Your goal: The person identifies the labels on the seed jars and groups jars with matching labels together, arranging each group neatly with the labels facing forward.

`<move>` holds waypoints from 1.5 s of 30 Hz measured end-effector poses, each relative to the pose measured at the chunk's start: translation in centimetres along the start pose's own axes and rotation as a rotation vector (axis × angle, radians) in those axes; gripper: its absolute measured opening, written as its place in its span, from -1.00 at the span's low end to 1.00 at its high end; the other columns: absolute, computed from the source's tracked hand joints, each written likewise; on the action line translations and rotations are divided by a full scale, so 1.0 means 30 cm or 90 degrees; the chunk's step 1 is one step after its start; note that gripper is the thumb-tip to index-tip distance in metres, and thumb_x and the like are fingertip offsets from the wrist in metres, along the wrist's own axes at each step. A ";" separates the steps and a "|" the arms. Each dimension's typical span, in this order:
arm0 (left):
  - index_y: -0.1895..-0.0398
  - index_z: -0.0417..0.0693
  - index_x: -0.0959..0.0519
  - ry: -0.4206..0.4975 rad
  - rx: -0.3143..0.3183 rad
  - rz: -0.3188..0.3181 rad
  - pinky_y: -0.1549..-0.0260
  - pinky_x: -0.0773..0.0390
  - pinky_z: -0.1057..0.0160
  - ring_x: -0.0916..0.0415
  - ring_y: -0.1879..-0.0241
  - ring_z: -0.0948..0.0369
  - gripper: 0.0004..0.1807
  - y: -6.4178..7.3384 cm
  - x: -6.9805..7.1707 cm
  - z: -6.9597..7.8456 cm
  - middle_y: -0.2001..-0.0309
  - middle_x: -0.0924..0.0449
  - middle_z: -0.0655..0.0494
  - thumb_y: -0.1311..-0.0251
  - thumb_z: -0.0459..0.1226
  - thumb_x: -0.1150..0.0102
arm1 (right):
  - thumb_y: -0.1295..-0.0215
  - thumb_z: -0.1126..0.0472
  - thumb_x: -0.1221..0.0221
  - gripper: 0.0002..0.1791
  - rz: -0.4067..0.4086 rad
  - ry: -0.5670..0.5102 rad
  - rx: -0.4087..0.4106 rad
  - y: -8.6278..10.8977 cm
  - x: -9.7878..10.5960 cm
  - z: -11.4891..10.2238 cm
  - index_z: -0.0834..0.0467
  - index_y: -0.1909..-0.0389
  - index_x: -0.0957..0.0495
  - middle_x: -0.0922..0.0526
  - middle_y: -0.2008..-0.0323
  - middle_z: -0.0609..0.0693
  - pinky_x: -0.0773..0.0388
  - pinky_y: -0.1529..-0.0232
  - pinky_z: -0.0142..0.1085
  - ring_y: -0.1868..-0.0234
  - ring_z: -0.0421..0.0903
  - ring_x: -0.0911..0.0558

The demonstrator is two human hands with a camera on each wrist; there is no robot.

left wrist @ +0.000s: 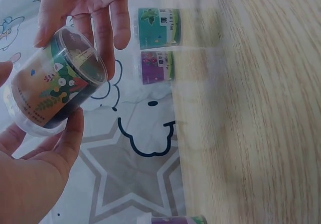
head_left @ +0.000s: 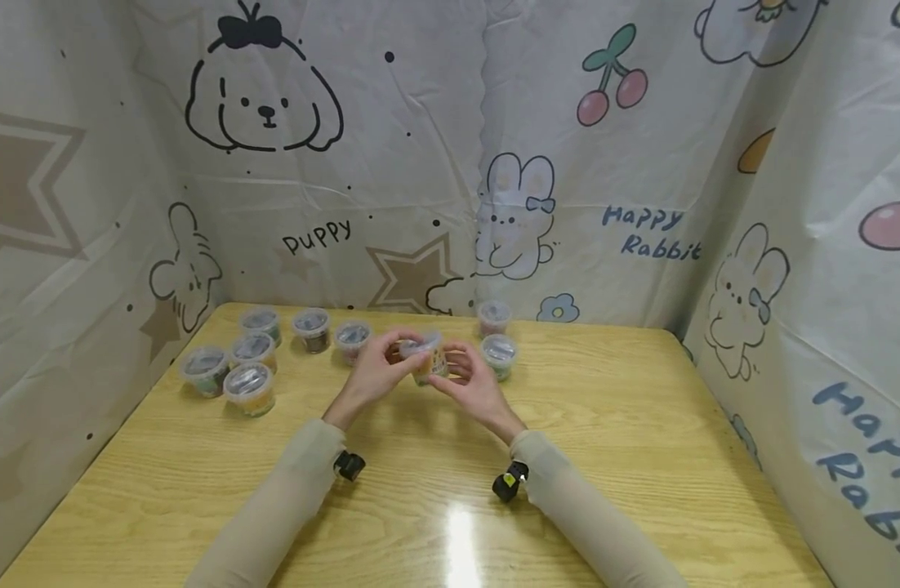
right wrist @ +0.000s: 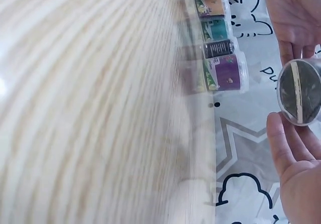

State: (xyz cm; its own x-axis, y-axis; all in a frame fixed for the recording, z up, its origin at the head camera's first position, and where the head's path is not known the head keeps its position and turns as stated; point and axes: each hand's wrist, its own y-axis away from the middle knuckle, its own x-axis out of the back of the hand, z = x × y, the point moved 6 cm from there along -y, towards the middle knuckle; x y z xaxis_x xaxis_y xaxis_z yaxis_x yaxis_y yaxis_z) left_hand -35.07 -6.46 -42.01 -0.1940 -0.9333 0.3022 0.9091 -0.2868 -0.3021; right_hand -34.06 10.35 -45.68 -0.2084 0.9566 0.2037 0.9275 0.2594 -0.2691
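Note:
A small clear plastic cup point(head_left: 429, 367) with a lid and an orange printed label is held up between both hands, tilted. My left hand point(head_left: 376, 374) grips it around the lid end, thumb in front. The right hand point(head_left: 478, 390) holds it near the base, its thumb low on the front and fingers at the right side. In the right wrist view the cup's clear bottom point(right wrist: 300, 93) shows dark contents and a pale strip. Just right of the right hand stand a teal-labelled cup point(left wrist: 156, 29) and a purple-labelled cup point(left wrist: 155, 67).
Several lidded cups stand at the table's back left, among them a yellowish one point(head_left: 250, 390), a dark one point(head_left: 312, 331) and a purple-labelled one point(right wrist: 228, 73). A printed curtain point(head_left: 421, 163) encloses the wooden table point(head_left: 421, 506) at the back and sides.

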 end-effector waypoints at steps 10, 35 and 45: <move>-0.10 0.01 -0.57 0.003 -0.005 -0.025 0.41 -0.54 0.21 -0.60 0.24 0.15 -0.65 0.004 -0.022 0.010 0.05 -0.64 -0.06 -0.30 -0.12 -0.25 | -0.27 0.27 -0.31 -0.38 -0.044 -0.041 -0.011 0.005 0.005 0.000 0.07 -0.28 -0.25 -0.54 -0.21 0.21 -0.58 -0.13 -0.11 -0.18 0.12 -0.58; -0.17 0.09 -0.55 -0.014 0.005 -0.042 0.05 -0.59 0.02 -0.59 -0.04 0.03 -0.59 -0.002 -0.018 -0.001 -0.11 -0.59 -0.02 -0.35 0.02 -0.14 | -0.21 0.40 -0.31 -0.07 -0.052 -0.049 0.005 0.009 0.005 -0.022 -0.08 -0.51 -0.06 -0.47 -0.24 0.31 -0.59 -0.11 -0.10 -0.15 0.23 -0.57; -0.19 -0.12 -0.53 -0.005 -0.003 -0.080 0.07 -0.57 -0.04 -0.59 0.00 0.01 -0.61 0.004 -0.030 0.016 -0.10 -0.58 -0.14 -0.40 -0.15 -0.12 | -0.35 0.29 -0.22 -0.27 -0.071 -0.029 -0.002 0.022 0.022 -0.041 -0.07 -0.46 -0.15 -0.41 -0.28 0.27 -0.56 -0.13 -0.04 -0.17 0.21 -0.55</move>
State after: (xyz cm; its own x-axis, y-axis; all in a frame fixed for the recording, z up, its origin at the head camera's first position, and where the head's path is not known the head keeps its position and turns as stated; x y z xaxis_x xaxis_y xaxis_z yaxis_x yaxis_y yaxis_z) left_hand -34.61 -5.54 -41.90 -0.3040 -0.8881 0.3447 0.8760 -0.4028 -0.2653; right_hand -33.22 11.00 -44.56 -0.3241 0.9271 0.1885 0.8988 0.3639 -0.2444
